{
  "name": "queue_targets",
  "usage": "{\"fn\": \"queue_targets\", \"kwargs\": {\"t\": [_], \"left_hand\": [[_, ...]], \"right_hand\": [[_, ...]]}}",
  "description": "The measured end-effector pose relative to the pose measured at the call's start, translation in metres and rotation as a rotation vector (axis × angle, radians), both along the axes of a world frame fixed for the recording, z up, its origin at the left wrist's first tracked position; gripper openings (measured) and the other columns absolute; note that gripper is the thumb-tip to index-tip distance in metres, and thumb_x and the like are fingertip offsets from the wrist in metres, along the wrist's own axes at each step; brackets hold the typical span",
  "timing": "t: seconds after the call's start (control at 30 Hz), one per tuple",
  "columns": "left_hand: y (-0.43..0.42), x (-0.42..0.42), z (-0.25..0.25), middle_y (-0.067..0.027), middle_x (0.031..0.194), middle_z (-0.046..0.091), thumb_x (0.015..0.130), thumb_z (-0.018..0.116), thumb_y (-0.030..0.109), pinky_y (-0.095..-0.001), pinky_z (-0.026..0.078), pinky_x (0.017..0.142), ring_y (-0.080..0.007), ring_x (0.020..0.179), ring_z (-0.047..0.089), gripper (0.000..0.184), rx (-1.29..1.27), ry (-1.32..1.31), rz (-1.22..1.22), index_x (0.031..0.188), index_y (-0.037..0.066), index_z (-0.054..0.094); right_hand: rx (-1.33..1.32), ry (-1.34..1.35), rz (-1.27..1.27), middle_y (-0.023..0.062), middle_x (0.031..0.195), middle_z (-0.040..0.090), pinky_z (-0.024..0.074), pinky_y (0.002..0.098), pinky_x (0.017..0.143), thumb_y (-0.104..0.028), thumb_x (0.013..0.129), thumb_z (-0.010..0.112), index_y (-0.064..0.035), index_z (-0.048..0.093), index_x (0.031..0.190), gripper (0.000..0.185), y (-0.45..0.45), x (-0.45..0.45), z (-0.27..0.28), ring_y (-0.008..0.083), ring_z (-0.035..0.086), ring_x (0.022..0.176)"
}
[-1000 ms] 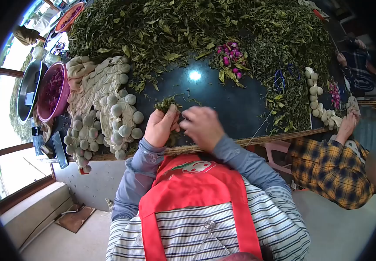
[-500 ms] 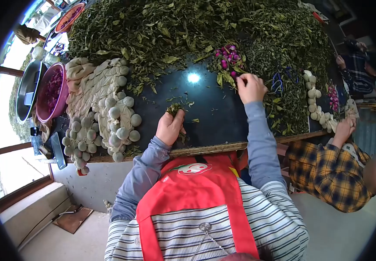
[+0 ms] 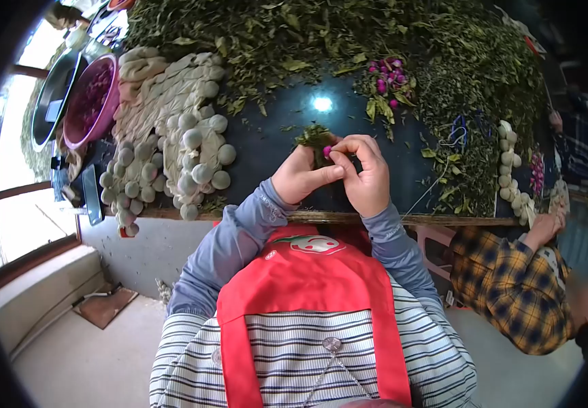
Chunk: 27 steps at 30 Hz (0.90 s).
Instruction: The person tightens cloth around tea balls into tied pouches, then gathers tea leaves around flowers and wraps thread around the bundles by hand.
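My left hand (image 3: pixel 299 173) is closed around a clump of green leaves (image 3: pixel 316 138) above the front of the dark table. Close against it, my right hand (image 3: pixel 364 171) pinches a small magenta flower bud (image 3: pixel 328 152) at the edge of the leaves. A pile of the same magenta buds (image 3: pixel 390 76) lies farther back on the table, with leaves around it. Part of the clump is hidden behind my fingers.
Loose leaves (image 3: pixel 280 41) cover the table's back. Cloth strips with round tied balls (image 3: pixel 199 153) lie at left, near a pink basin (image 3: pixel 111 102) of petals. Blue string (image 3: pixel 459 132) lies at right, near a co-worker in a checked shirt (image 3: pixel 512 285).
My right hand has come from the bud pile to my left hand with a bud. My left hand has risen with the leaves. The view has shifted slightly.
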<state>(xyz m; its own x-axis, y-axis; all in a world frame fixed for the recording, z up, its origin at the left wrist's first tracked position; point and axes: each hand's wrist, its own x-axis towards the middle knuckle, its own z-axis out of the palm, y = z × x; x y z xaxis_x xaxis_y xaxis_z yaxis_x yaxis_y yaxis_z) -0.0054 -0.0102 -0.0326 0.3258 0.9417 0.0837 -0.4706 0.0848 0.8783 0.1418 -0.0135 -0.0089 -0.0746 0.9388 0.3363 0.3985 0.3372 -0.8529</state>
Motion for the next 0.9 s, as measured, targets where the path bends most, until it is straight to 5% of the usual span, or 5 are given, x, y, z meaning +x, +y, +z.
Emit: {"fn": "queue_targets", "kwargs": {"t": [0.33,0.5,0.67,0.8,0.9], "left_hand": [[-0.006,-0.019,-0.021,-0.0044,0.091,0.059,0.096,0.052,0.007,-0.0201,0.044,0.060,-0.0083,0.070,0.051,0.018,-0.327,-0.086,-0.137,0.110,-0.002,0.060],[0.001,-0.009,-0.019,-0.0042,0.091,0.061,0.096,0.045,0.002,-0.0204,0.041,0.052,-0.0099,0.060,0.049,0.025,-0.068,0.259,0.351,0.118,-0.002,0.058],[0.005,-0.041,0.021,-0.0080,0.097,0.063,0.093,0.044,-0.001,-0.0230,0.047,0.063,-0.0153,0.069,0.056,0.038,-0.106,0.353,-0.001,0.131,-0.001,0.050],[0.006,-0.054,0.021,-0.0116,0.104,0.065,0.088,0.049,-0.003,-0.0278,0.049,0.074,-0.0210,0.080,0.060,0.054,0.649,0.597,-0.371,0.141,-0.001,0.037],[0.009,-0.060,0.050,-0.0131,0.103,0.066,0.086,0.051,-0.003,-0.0302,0.050,0.077,-0.0226,0.084,0.061,0.058,0.296,0.748,-0.487,0.142,-0.001,0.036]], "right_hand": [[0.126,-0.212,-0.052,0.0017,0.097,0.063,0.0370,0.0296,0.086,-0.008,0.080,0.068,-0.0088,0.064,0.097,0.017,-0.003,-0.014,0.001,0.0193,0.057,0.088],[0.149,-0.251,0.044,0.0038,0.105,0.061,0.0403,0.0300,0.084,-0.004,0.078,0.069,-0.0076,0.065,0.106,0.028,-0.002,-0.005,0.002,0.0194,0.057,0.087],[-0.194,0.143,0.160,0.0078,0.119,0.056,0.0447,0.0300,0.086,0.004,0.075,0.070,-0.0065,0.063,0.117,0.044,-0.012,-0.002,0.020,0.0197,0.057,0.094],[-0.171,0.077,0.567,0.0080,0.118,0.058,0.0470,0.0300,0.084,0.004,0.072,0.073,-0.0059,0.063,0.117,0.047,-0.019,0.004,0.031,0.0209,0.058,0.095],[-0.099,0.009,0.505,0.0076,0.113,0.059,0.0478,0.0292,0.079,0.002,0.072,0.073,-0.0056,0.064,0.112,0.041,-0.023,0.002,0.023,0.0201,0.059,0.089]]}}
